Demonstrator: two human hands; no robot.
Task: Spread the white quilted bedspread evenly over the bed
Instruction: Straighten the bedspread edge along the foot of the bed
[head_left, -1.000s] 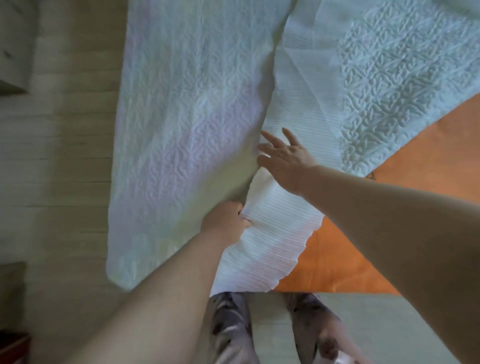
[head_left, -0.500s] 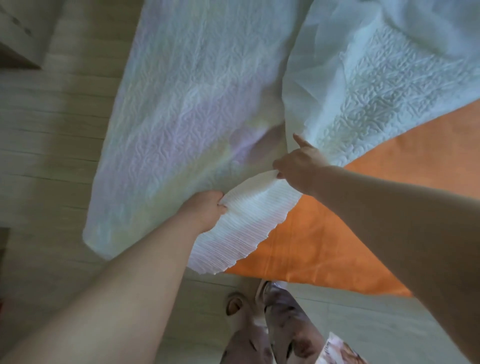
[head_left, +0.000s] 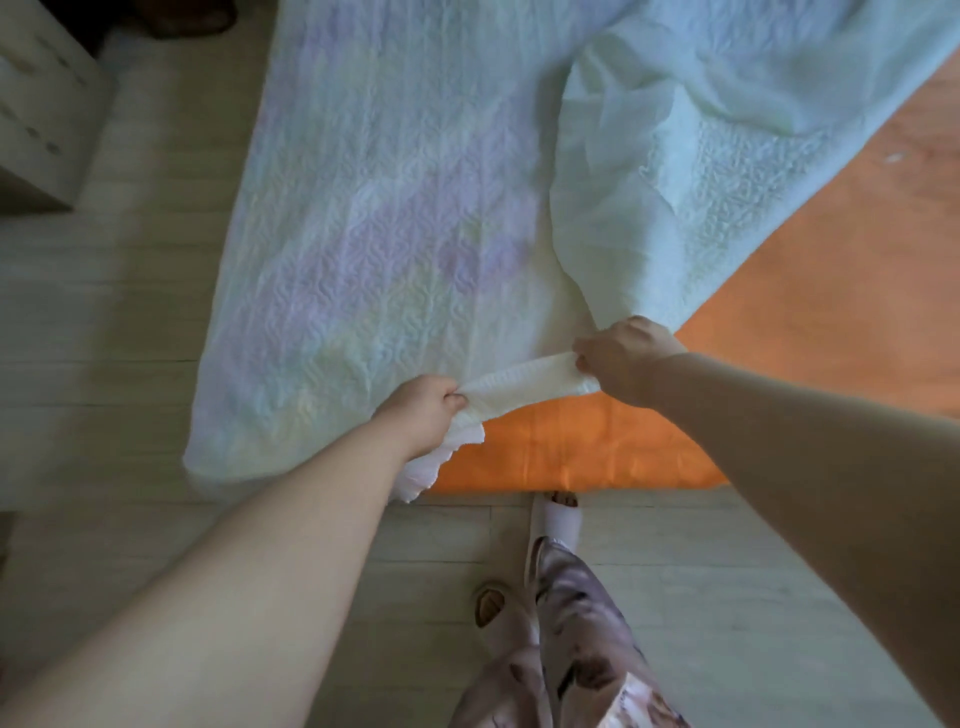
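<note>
**Both hands grip the bedspread's edge at the foot of the bed**

The person stands at the foot of the bed (head_left: 649, 447), whose orange sheet is bare on the right and along the near edge. The white quilted bedspread (head_left: 374, 223) covers the left part of the bed and is bunched and folded back on itself toward the upper right, so much of the orange is uncovered.

The left hand (head_left: 423, 410) and right hand (head_left: 626, 358) hold a short stretch of the ribbed border (head_left: 524, 382) taut between them, a little above the mattress. Judged from this, the edge is held up so that it can be drawn across the bare orange part rather than dragged in folds.

The left hand's fingers (head_left: 452, 400) are curled shut around the border, with its scalloped end hanging below the fist. The right hand's fingers are closed too, pinching the border at its other end. Beyond the bed is pale wooden floor (head_left: 104, 312).
</note>
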